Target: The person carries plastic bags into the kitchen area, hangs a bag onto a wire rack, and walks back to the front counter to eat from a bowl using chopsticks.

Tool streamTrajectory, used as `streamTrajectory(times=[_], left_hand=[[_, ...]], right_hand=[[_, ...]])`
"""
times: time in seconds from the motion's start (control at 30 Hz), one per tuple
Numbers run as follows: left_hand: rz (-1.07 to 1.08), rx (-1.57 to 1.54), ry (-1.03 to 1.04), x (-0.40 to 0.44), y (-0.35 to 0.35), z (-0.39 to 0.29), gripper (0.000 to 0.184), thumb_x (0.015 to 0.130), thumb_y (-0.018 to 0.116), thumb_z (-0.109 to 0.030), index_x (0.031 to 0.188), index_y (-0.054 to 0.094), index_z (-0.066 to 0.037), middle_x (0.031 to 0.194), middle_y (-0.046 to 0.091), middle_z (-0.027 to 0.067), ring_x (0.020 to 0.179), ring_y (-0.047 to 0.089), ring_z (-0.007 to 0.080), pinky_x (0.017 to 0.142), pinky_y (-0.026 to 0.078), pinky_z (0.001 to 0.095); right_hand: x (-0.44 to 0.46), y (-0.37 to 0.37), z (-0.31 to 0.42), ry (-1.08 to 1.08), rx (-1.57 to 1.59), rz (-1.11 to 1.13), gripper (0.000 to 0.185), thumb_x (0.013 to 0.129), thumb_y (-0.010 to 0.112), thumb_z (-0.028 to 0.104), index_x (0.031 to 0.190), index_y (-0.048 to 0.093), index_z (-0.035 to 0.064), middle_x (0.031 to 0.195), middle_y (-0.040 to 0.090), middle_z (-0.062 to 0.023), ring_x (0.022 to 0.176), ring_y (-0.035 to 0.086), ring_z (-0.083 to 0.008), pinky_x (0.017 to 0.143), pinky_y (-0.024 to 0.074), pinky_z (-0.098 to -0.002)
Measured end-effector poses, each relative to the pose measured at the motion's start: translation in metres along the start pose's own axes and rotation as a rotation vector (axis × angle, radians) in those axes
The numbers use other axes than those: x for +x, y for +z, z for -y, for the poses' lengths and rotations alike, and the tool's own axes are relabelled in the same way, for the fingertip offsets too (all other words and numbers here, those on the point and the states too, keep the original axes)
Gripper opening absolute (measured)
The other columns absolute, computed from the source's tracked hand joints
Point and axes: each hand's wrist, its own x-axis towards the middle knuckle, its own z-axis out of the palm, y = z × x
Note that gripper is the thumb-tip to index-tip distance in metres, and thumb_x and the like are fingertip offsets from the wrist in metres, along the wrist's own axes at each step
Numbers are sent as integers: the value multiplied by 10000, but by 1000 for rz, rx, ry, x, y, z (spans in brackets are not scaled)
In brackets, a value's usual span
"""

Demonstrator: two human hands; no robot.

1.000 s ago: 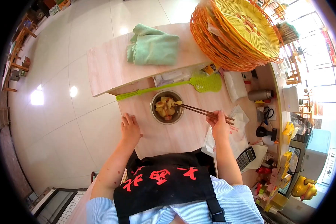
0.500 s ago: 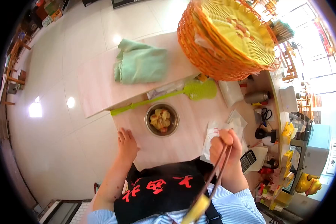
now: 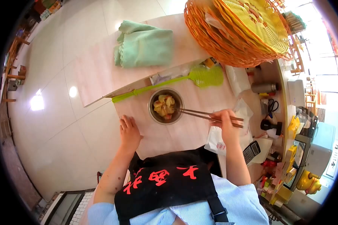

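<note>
Chopsticks point(image 3: 199, 112) sit in the right hand point(image 3: 226, 122), whose fingers are bent close around them, with only a narrow gap between the two sticks. From where I'm standing, their tips reach over the right rim of the metal bowl point(image 3: 150, 108), right by the pieces of food point(image 3: 164, 106); whether they touch one, I can't tell. I'd say the step in hand is working at the food with those tips, and gripping a piece would call for straddling it and squeezing gently. The left hand point(image 3: 130, 131) grips nothing I can see, lying at the tabletop's point(image 3: 172, 140) left edge, fingers slightly parted. That bowl stands towards the tabletop's far edge, just short of a green fly swatter point(image 3: 206, 76); a calculator point(image 3: 251, 151) lies near the right edge.
</note>
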Motion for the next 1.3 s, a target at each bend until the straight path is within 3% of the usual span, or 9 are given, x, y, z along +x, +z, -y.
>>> streamTrajectory(times=[0.2, 0.33, 0.6, 0.7, 0.83, 0.97, 1.07, 1.17, 1.3], left_hand=[[31, -41, -32, 1, -2, -2, 933, 593, 819, -284, 1297, 329, 83, 1361, 256, 322, 1260, 287, 473, 1018, 326, 471], [61, 4, -26, 1, -5, -6, 965, 602, 816, -281, 1327, 283, 68, 1387, 232, 296, 1281, 272, 441, 1029, 322, 446], [92, 88, -2, 2, 1, -4, 966, 635, 804, -287, 1349, 251, 55, 1398, 212, 285, 1285, 268, 420, 1021, 337, 436], [108, 104, -2, 2, -1, -6, 991, 633, 806, -297, 1358, 227, 51, 1395, 207, 286, 1279, 277, 422, 1012, 348, 437], [122, 106, -9, 0, -4, -7, 1009, 632, 807, -301, 1363, 206, 51, 1394, 201, 287, 1274, 285, 424, 1007, 355, 437], [119, 101, -16, 0, -4, -11, 1005, 634, 807, -301, 1359, 209, 53, 1400, 192, 289, 1280, 279, 423, 1011, 352, 435], [124, 87, -23, 0, 0, -8, 1005, 640, 803, -299, 1365, 202, 50, 1414, 175, 292, 1299, 255, 419, 1025, 340, 428], [137, 84, -23, -5, 5, -1, 1027, 641, 801, -314, 1380, 183, 42, 1428, 158, 292, 1318, 230, 411, 1037, 328, 422], [160, 160, -23, 3, 8, 1, 1063, 623, 806, -354, 1387, 178, 33, 1431, 162, 288, 1325, 220, 406, 1034, 331, 418]], right_hand=[[27, 13, -87, -147, -315, 34, 242, 945, 453, 202, 855, 568, 9, 750, 598, -57, 668, 579, -115, 601, 493, -246], [38, 17, -89, 150, 281, -35, 241, 942, 457, 225, 836, 559, 34, 738, 597, -59, 656, 582, -131, 596, 496, -248], [27, 37, -111, 264, 358, 76, 338, 839, 631, 260, 1070, 591, 17, 986, 621, -81, 831, 609, -202, 742, 509, -330], [10, 4, -155, -121, -248, 11, 389, 781, 685, 248, 1089, 600, 26, 1025, 606, -95, 868, 600, -219, 771, 493, -331], [-15, -100, -155, -245, -564, -547, 252, 800, 598, 139, 1027, 619, 31, 1004, 594, -177, 955, 568, -305, 839, 451, -378], [-33, -198, -159, -231, -873, -908, 420, 747, 649, 94, 1143, 524, 38, 1196, 505, -165, 1103, 493, -294, 908, 408, -371], [-50, -223, -143, 6, -1168, -857, 640, 731, 666, 167, 1299, 389, 73, 1353, 366, -181, 1256, 348, -335, 1030, 288, -417], [-39, -249, -161, -41, -1418, -724, 752, 711, 675, 272, 1354, 326, 98, 1388, 335, -158, 1293, 304, -326, 1061, 222, -501], [-17, -254, -144, 166, -1406, -549, 880, 665, 694, 391, 1387, 273, 113, 1410, 312, -154, 1318, 267, -316, 1086, 138, -532]])
